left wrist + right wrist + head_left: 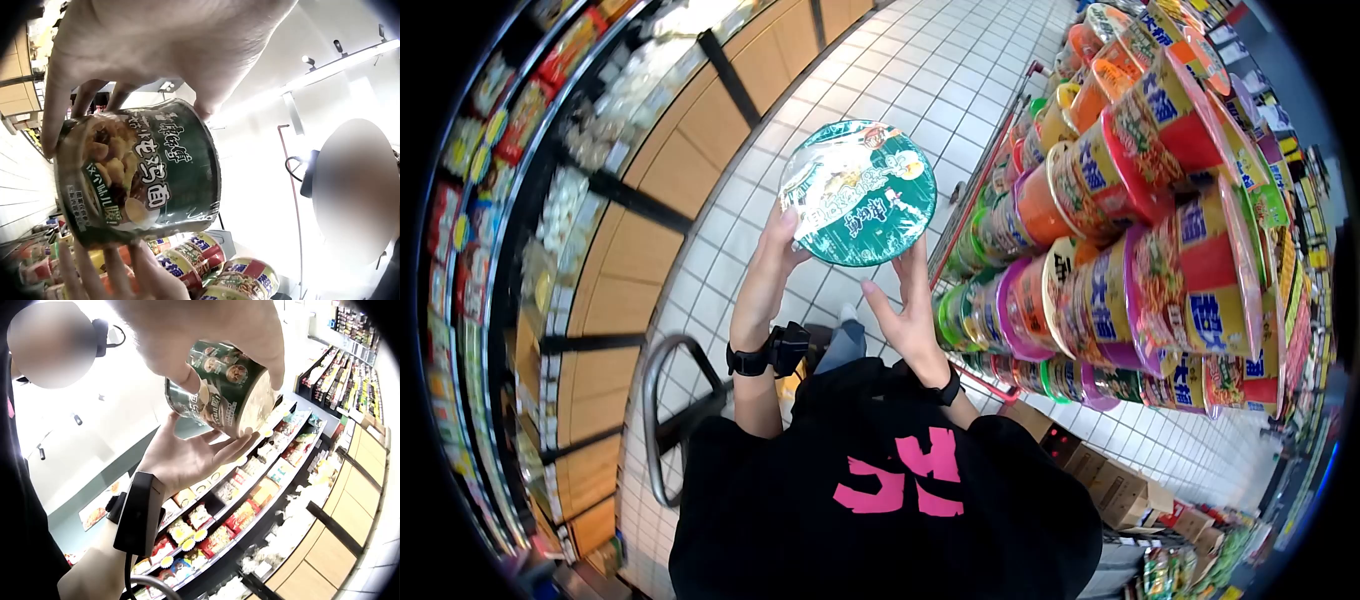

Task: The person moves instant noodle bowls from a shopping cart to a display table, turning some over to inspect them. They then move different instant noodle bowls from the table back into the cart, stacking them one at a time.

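Observation:
A round green instant-noodle bowl (857,192) is held up in front of me between both hands, its printed lid facing the head camera. My left hand (772,255) grips its left edge. In the left wrist view its fingers and thumb curl over the bowl (144,178). My right hand (905,305) holds the bowl's lower right side. In the right wrist view its thumb and fingers wrap the bowl (222,387), and the left hand's palm (187,456) lies against the other side. Right-hand fingers (125,275) show beneath the bowl.
Stacked noodle bowls (1120,200) fill the shelf at my right. A trolley handle (658,385) stands by my left hip. Chilled shelves (490,200) line the left of the tiled aisle (920,70). Cardboard boxes (1100,470) sit on the floor at lower right.

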The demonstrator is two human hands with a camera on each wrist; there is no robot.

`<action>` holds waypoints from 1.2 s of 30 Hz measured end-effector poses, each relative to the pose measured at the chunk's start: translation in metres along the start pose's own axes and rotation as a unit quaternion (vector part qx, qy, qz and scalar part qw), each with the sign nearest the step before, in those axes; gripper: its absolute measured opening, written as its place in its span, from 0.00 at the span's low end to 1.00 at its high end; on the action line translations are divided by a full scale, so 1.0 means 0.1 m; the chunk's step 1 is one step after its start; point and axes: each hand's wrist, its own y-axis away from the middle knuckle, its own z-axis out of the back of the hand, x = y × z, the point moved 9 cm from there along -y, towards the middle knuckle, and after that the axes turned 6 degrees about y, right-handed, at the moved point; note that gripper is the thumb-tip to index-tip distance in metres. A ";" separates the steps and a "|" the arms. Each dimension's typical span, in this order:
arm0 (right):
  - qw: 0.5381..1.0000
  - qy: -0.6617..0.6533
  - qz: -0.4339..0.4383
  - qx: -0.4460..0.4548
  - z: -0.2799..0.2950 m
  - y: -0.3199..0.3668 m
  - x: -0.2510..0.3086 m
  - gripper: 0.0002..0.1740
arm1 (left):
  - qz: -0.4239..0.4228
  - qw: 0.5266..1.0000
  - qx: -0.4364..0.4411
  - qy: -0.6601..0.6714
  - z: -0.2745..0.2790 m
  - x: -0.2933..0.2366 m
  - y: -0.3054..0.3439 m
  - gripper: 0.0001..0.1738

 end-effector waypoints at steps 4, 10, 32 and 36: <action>0.998 -0.016 0.001 -0.063 -0.13 -0.48 -0.24 0.50 | 0.003 0.999 0.015 -0.031 0.15 -0.23 -0.55 0.43; 0.988 -0.038 0.010 -0.147 -0.26 -1.02 -0.39 0.49 | -0.007 0.998 0.064 -0.020 0.22 -0.39 -1.14 0.40; 0.911 0.066 0.082 -0.398 0.96 -2.95 -0.80 0.54 | 0.024 0.957 0.288 0.004 -0.81 -0.39 -3.83 0.44; 0.890 0.086 0.102 -0.437 1.29 -3.15 -0.82 0.55 | 0.032 0.941 0.336 0.012 -1.17 -0.38 -4.24 0.46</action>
